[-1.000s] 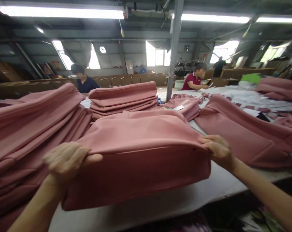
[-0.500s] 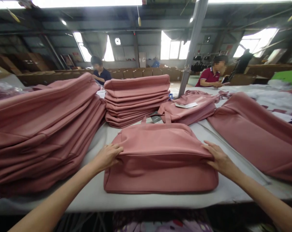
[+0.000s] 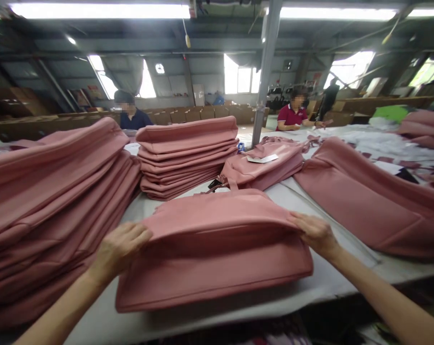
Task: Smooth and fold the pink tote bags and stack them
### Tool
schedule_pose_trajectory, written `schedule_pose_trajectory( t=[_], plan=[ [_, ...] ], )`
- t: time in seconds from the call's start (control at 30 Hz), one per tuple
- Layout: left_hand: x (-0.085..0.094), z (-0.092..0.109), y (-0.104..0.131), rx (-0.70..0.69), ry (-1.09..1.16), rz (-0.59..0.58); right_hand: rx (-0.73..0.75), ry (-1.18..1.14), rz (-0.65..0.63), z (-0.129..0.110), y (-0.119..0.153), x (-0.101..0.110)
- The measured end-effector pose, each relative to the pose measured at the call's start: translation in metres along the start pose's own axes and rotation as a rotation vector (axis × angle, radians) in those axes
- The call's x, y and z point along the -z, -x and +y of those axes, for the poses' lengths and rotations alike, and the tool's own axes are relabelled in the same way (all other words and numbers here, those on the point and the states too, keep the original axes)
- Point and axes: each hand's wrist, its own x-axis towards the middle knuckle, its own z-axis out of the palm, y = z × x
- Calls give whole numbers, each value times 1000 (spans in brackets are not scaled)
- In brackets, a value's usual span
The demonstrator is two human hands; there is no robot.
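A pink bag [image 3: 217, 254] lies in front of me at the near edge of the white-covered table [image 3: 349, 268], its seam pulled taut between my hands. My left hand [image 3: 123, 247] is closed on the bag's left end, fingers curled over the edge. The right end is pinched by my right hand [image 3: 313, 232]. The bag's lower left corner extends toward me, and its underside looks slightly raised. A strap [image 3: 233, 184] and a dark tag [image 3: 214, 184] show behind its far side.
Pink pieces are piled at the left [image 3: 58, 191] and behind the bag [image 3: 188, 153]. Another pink bag with a white paper [image 3: 263, 158] lies behind; a large pink piece [image 3: 368, 201] is at right. Two people [image 3: 132, 115] [image 3: 292, 115] are across the table, near a post [image 3: 265, 72].
My hands have closed on the bag's ends. The bag has shifted left and toward me, and its seam is stretched tighter. The view has turned a little to the right.
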Motion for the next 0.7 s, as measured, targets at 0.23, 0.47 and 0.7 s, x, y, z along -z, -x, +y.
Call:
schedule_pose_trajectory(
  t=[0.23,0.47,0.7],
  plan=[
    [-28,55,-26,35,7,-277,-142,21,-92,-20,20,-32],
    [-39,143,-139,-258,120,-472,-70,135,-30,-49,3,0],
    [-11,168,-160,-481,191,-497,370,-396,-439,-129,17,-12]
  ],
)
